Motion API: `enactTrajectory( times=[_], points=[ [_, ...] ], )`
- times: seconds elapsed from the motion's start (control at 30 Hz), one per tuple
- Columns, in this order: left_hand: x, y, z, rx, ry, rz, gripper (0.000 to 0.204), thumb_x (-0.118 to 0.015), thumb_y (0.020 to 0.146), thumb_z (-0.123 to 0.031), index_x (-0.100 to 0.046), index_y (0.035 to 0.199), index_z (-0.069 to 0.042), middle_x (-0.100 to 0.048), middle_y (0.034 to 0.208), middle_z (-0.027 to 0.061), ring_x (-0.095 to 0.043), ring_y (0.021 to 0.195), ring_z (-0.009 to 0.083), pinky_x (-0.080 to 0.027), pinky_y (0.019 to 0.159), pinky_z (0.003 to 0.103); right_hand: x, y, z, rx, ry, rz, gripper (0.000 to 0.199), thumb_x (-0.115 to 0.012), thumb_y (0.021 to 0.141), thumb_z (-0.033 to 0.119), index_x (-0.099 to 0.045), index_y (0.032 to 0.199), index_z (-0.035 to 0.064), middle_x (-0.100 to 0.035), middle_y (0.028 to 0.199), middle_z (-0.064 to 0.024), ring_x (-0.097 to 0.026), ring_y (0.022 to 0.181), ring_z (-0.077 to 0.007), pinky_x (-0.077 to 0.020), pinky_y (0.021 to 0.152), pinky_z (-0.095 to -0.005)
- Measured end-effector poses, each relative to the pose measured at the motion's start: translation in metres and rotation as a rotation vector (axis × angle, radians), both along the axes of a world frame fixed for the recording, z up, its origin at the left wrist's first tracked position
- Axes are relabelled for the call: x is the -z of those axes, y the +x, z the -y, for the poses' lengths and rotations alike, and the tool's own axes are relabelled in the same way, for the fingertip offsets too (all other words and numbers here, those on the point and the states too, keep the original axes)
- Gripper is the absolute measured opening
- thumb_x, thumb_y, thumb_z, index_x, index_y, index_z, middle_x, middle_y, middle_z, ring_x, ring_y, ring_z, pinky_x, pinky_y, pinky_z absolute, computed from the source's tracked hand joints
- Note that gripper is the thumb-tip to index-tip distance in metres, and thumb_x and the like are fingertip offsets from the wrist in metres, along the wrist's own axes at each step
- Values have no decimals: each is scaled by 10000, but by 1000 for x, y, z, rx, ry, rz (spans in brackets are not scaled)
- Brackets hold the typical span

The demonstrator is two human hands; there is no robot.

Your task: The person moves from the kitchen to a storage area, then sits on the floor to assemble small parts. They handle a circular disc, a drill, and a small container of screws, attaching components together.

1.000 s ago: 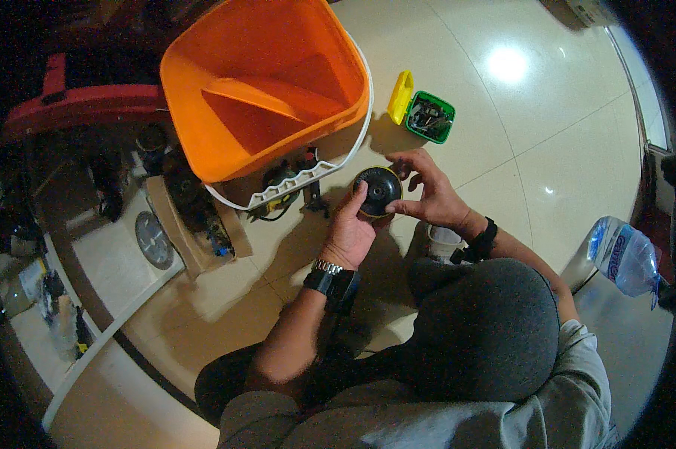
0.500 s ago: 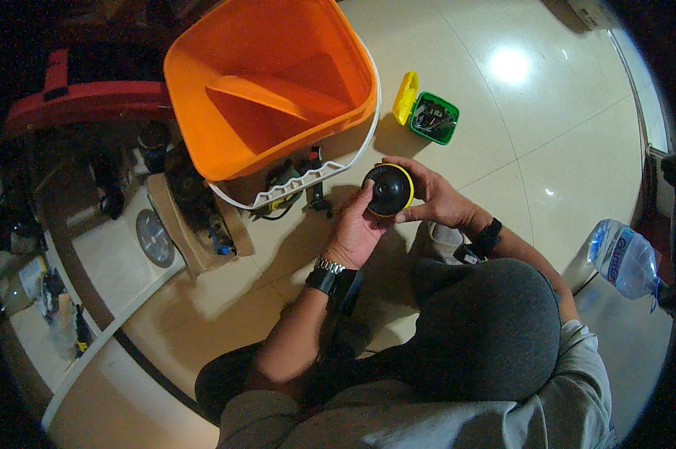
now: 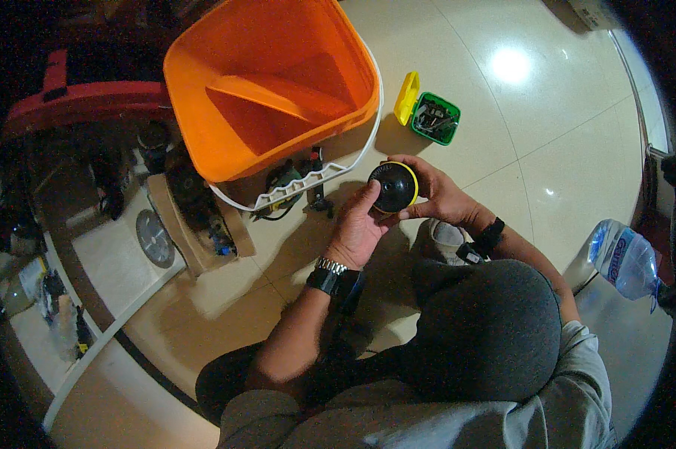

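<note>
Both my hands hold a round black disc-shaped object with a yellow rim [image 3: 394,188] above the floor. My left hand [image 3: 355,232] grips it from the lower left, its thumb on the black face. Around the right edge curls my right hand [image 3: 439,196], fingers at the top and thumb low down. The object's underside is hidden, so I cannot tell its exact kind. Beyond it to the left stands an orange bucket [image 3: 259,153] with a white handle [image 3: 308,185]. A small green tub [image 3: 446,137] with its yellow lid raised holds dark small pieces.
Left of the bucket, a cardboard box [image 3: 203,258] holds assorted parts, beside a grey metal disc [image 3: 155,238] on a light surface. Tools lie near the bucket's base. At the right is a large clear plastic bottle [image 3: 626,258]. Light floor tiles [image 3: 495,187] spread ahead.
The black disc-shaped object has shifted slightly to the right in my hands, and its face has turned a little. The surroundings stay as they were.
</note>
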State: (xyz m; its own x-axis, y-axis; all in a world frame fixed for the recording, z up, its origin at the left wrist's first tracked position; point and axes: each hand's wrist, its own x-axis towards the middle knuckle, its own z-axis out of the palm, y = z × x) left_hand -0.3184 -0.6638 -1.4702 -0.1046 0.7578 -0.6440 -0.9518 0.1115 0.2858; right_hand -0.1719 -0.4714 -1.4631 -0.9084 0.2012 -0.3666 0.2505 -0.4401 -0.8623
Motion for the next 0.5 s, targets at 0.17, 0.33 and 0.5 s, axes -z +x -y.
enactTrajectory(
  times=[0.17,0.33,0.5],
  points=[
    [-11,-3,8,3,-22,-79,501,-764,1140,-426,-685,1528,-120,-767,1452,68,-729,1337,238,-609,1109,465,-5,-6,5,-54,103,-13,1143,-1039,809,-6,-416,1764,77,-600,1689,-89,-547,1598,-239,-423,1379,-451],
    [-12,-4,22,-36,18,-20,379,-751,1124,-311,-708,1430,-90,-798,1351,93,-800,1199,248,-695,975,469,-25,-6,19,-101,320,-29,1075,-1051,827,57,-466,1729,81,-576,1714,-109,-545,1602,-250,-412,1381,-453],
    [-21,-3,46,5,51,77,376,-735,1122,-346,-704,1404,-99,-794,1329,107,-789,1208,252,-688,1026,492,-41,-8,38,-133,353,-66,1080,-1025,826,99,-442,1733,34,-588,1685,-150,-547,1598,-284,-404,1365,-462]
  ],
)
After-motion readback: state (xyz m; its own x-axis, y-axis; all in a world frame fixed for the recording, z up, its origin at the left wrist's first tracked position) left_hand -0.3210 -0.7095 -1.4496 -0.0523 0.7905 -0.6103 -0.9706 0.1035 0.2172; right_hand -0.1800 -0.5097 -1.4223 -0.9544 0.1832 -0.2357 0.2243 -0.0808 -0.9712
